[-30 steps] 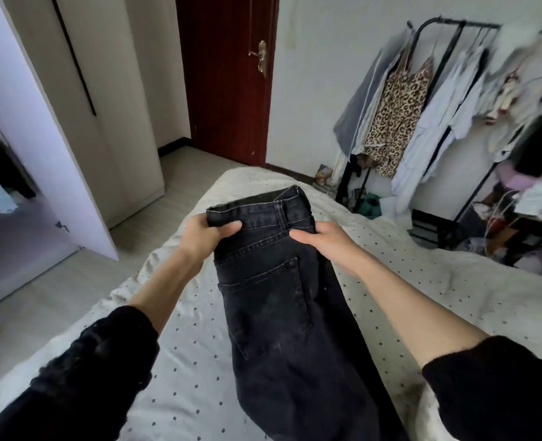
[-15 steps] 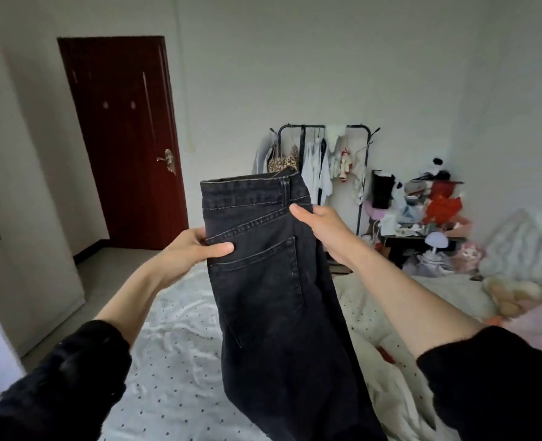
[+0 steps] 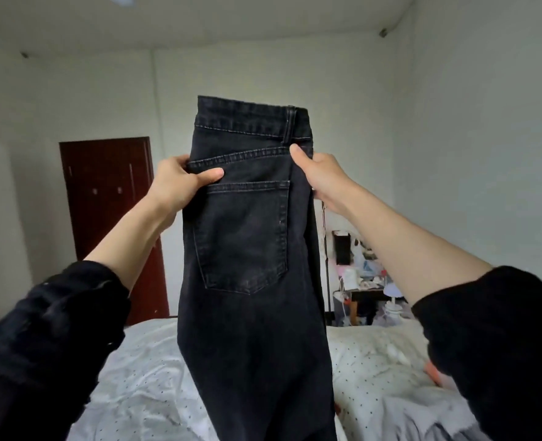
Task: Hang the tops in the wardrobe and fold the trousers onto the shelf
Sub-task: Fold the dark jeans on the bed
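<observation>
Black jeans (image 3: 247,249), folded lengthwise, hang upright above the bed, waistband up, back pocket facing the camera

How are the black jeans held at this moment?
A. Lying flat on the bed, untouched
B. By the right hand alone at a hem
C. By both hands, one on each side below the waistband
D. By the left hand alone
C: the left hand and right hand each grip a side of the jeans, which hang above the bed.

Jeans (image 3: 247,243) raised: a sec ago the waistband lay low over the bed (image 3: 142,386), now it's up against the wall, legs hanging. Both hands went up w/ them, left (image 3: 180,183) & right (image 3: 323,176). View tilted up; clothes rack now mostly hidden behind the jeans.
</observation>
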